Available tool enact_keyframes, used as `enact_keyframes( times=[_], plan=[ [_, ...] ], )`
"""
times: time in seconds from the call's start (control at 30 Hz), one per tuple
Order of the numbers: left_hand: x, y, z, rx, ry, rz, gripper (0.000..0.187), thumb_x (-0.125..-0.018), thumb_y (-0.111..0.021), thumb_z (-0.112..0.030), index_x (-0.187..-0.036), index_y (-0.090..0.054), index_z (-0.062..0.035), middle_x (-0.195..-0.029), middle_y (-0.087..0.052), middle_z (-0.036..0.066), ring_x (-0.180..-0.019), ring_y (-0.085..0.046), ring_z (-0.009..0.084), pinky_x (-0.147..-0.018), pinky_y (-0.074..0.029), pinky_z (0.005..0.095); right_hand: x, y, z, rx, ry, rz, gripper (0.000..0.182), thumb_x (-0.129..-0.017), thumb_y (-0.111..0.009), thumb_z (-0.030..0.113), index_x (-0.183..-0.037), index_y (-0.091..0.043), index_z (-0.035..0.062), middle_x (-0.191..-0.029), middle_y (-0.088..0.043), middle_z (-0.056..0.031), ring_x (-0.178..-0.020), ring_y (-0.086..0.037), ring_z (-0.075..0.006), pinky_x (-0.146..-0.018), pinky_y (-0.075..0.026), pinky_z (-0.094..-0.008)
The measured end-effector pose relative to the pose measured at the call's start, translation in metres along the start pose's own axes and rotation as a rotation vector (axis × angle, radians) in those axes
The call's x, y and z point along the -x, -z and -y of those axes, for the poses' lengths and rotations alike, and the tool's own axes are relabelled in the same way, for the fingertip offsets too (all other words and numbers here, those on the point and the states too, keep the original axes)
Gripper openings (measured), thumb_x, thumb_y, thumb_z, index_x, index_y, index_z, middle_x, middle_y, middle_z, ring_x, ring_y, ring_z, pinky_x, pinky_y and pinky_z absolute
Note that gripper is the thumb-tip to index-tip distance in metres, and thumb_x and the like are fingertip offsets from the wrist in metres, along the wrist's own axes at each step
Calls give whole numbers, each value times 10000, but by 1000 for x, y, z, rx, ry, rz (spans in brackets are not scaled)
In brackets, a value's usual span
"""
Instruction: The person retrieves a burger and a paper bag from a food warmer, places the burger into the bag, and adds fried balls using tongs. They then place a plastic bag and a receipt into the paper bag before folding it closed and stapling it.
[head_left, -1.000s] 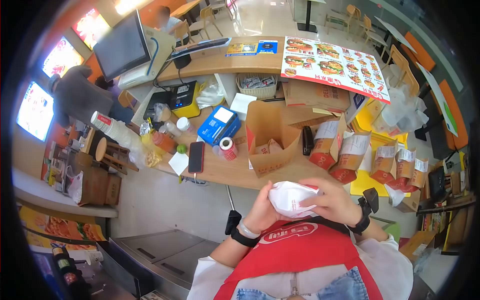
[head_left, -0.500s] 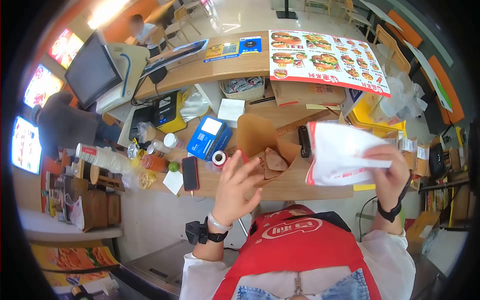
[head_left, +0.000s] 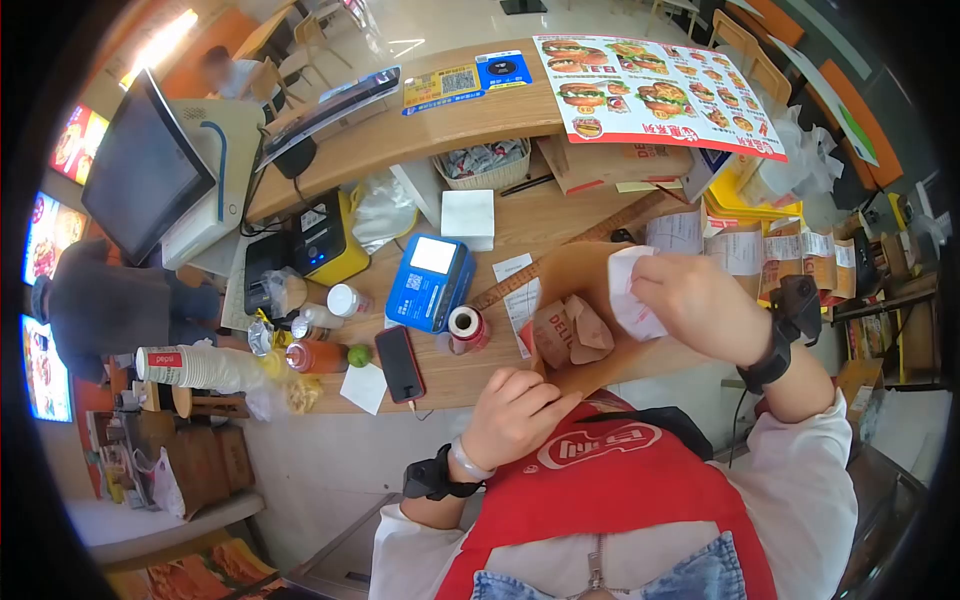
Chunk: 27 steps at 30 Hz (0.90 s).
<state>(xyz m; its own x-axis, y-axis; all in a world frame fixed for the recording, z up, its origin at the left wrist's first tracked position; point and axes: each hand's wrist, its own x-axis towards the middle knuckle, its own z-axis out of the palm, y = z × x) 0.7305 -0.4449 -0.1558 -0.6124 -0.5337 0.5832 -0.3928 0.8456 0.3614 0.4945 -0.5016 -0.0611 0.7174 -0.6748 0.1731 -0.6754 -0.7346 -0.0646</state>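
Observation:
A brown paper bag (head_left: 578,275) stands open at the counter's front edge, its mouth facing me. Inside lies a brown paper-wrapped item (head_left: 570,332) with red lettering. My left hand (head_left: 515,418) has its fingers closed on the near left rim of the bag. At the bag's right side, my right hand (head_left: 695,305) grips a white paper packet (head_left: 632,300), which is partly inside the mouth. The packet's upper end is hidden behind my fingers.
Left of the bag are a red can (head_left: 467,325), a blue payment box (head_left: 428,282), a phone (head_left: 397,362) and a receipt (head_left: 520,305). Stacked cups (head_left: 195,364) and an orange sauce bottle (head_left: 312,356) are farther left. Bags with receipts (head_left: 735,255) line the right. A person (head_left: 110,300) stands at far left.
My right hand has brought the white packet leftward and down into the bag's mouth. My left hand, spread before, has closed on the bag's rim. The bag now sits nearer me and farther right.

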Motion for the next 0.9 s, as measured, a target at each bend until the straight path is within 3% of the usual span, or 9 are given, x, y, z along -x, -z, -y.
enact_keyframes(
  times=[0.17, 0.23, 0.3, 0.4, 0.47, 0.73, 0.77, 0.83, 0.9],
  plan=[
    [3, -1, 1, 40, -59, 23, 275, -585, -615, -92, -859, -641, -102, -769, -535, -18, -742, -481, 163, -609, -373, 282, -12, -8, -1, -121, 55, 86, 45, -619, -547, 66, -607, -523, 30, -734, -501, -82, -703, -543, -223, -604, -456, -303],
    [6, -1, 2, 29, -54, 30, 272, -589, -608, -94, -860, -640, -99, -778, -539, -16, -743, -483, 162, -606, -376, 279, -21, -21, 3, -277, 155, 55, 119, -631, -543, 40, -743, -537, 1, -759, -532, -97, -679, -553, -254, -584, -457, -330],
    [4, 1, 1, 31, -48, -7, 278, -586, -606, -96, -862, -637, -91, -789, -546, -15, -739, -487, 161, -603, -380, 276, -30, -47, 7, -351, 199, 257, 150, -669, -533, 43, -810, -567, 4, -924, -570, -123, -721, -579, -266, -616, -478, -329],
    [1, 2, -1, 60, -99, 75, 317, -634, -537, -120, -938, -602, -57, -819, -519, 15, -776, -480, 175, -670, -398, 296, -25, -81, 15, -333, 186, 395, 188, -697, -508, 65, -867, -567, 13, -1004, -555, -130, -732, -592, -274, -612, -490, -338],
    [3, 3, -2, 67, -86, 77, 326, -632, -534, -123, -945, -599, -58, -820, -519, 16, -772, -480, 176, -669, -398, 295, -20, -91, 11, -265, 210, 337, 216, -675, -543, 98, -843, -582, -32, -803, -590, -160, -645, -606, -299, -567, -491, -363],
    [2, 2, -9, 66, -46, 32, 300, -587, -607, -101, -885, -635, -97, -786, -554, -20, -731, -490, 156, -595, -375, 273, -14, -83, -20, 42, 15, 718, 164, -674, -542, 138, -752, -617, 16, -712, -599, -141, -670, -608, -284, -577, -489, -355],
    [2, 0, -9, 59, -35, 23, 293, -593, -614, -98, -886, -635, -98, -785, -556, -21, -734, -492, 156, -598, -374, 274, -16, -78, -17, 44, 15, 716, 164, -674, -542, 138, -752, -617, 16, -712, -599, -141, -670, -608, -284, -577, -489, -355],
    [4, -1, -10, 52, -25, 14, 287, -600, -621, -95, -886, -635, -99, -784, -559, -23, -736, -493, 157, -601, -373, 275, -22, -68, -10, 10, 137, 140, 160, -698, -543, 169, -791, -563, 41, -755, -544, -93, -727, -559, -243, -587, -471, -321],
    [6, -2, -9, -35, 66, -41, 260, -611, -635, -88, -871, -635, -97, -783, -566, -21, -763, -504, 166, -617, -375, 276, -27, -52, -6, 6, 69, 37, 175, -701, -554, 183, -814, -499, 62, -791, -477, -70, -768, -492, -222, -619, -441, -315]
  ],
)
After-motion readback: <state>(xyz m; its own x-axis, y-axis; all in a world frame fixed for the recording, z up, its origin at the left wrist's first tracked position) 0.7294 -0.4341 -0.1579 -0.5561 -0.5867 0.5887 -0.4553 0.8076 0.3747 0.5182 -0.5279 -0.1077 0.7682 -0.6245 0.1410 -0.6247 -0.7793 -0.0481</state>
